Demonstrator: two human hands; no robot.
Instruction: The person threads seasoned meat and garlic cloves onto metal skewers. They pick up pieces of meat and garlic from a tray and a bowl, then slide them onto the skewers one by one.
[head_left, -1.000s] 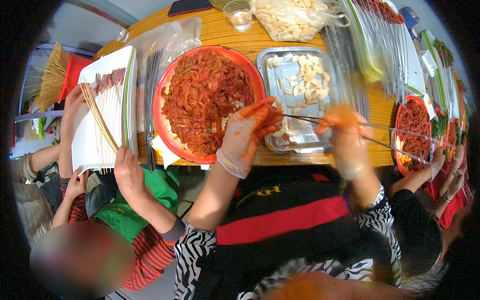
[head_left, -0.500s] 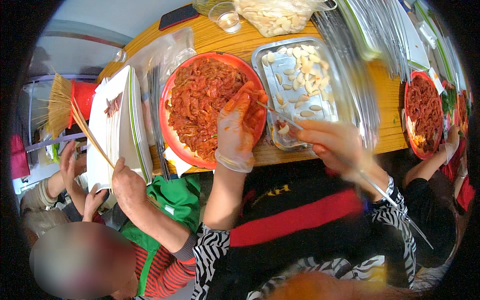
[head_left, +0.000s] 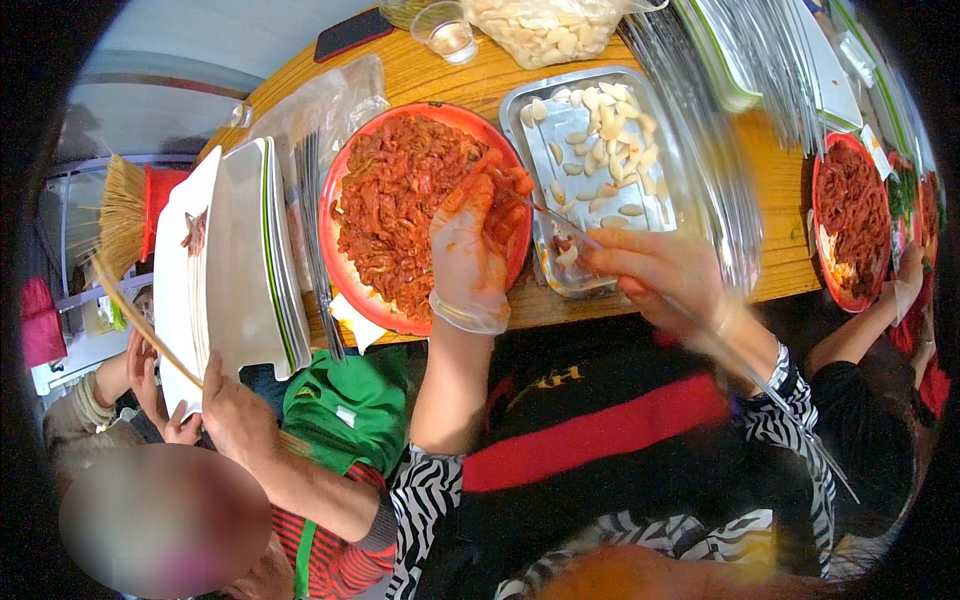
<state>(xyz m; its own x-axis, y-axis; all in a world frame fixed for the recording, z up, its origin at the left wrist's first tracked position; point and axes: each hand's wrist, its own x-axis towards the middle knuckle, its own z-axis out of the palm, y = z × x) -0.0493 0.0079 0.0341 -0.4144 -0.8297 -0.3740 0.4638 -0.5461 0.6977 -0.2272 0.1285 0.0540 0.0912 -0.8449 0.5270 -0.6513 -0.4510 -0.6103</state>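
Observation:
My left hand (head_left: pixel 468 260), in a clear glove smeared red, is closed over the right side of a red round tray (head_left: pixel 523 245) heaped with red-sauced meat strips (head_left: pixel 400 200). Its fingers pinch a piece of the meat. From the right, my bare right hand (head_left: pixel 660 280) grips a long metal skewer (head_left: pixel 805 430), whose tip meets the meat at my left fingertips. The skewer's other end slants down past my right sleeve. Beneath the skewer's front part is a metal tray (head_left: pixel 515 100) with pale pieces like peeled garlic cloves (head_left: pixel 620 130).
Metal skewers lie in a bundle (head_left: pixel 715 170) right of the metal tray and in another (head_left: pixel 312 230) to the left. At left, a co-worker's hand (head_left: pixel 238 415) holds thin sticks by white trays (head_left: pixel 250 260). A plastic cup (head_left: pixel 445 35) and garlic bag (head_left: pixel 545 30) stand behind. Another meat tray (head_left: pixel 850 220) is far right.
The co-worker's hand at left has moved left and down with the sticks, and the top white tray has shifted left. My hands stay nearly in place, with the skewer still at the meat.

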